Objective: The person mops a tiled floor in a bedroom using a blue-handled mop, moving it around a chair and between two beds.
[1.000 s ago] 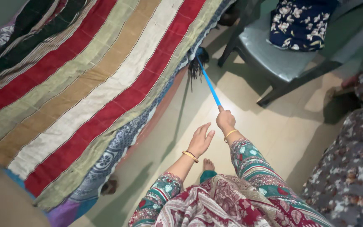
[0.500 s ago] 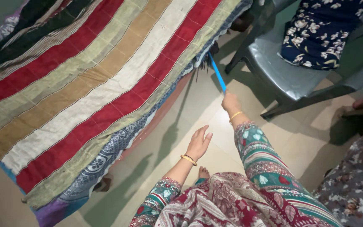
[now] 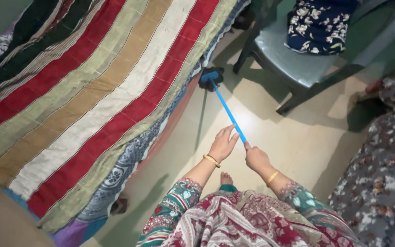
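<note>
My right hand (image 3: 255,158) grips the near end of a thin blue broom handle (image 3: 227,111). The handle runs up and left to a blue broom head with dark bristles (image 3: 211,77), which rests on the floor beside the bed's edge. My left hand (image 3: 224,143) hovers with fingers spread right next to the handle; whether it touches the handle I cannot tell. Both wrists carry gold bangles, and my patterned sleeves and clothing fill the bottom of the view.
A bed with a striped quilt (image 3: 97,91) fills the left side, its edge hanging toward the tiled floor (image 3: 280,137). A grey plastic chair (image 3: 293,59) holding a dark floral cloth (image 3: 318,25) stands at upper right. Floral fabric (image 3: 380,169) lies at right.
My right hand has drawn the broom back toward me, pulling its head out from under the bed's edge. My left hand has risen to the handle.
</note>
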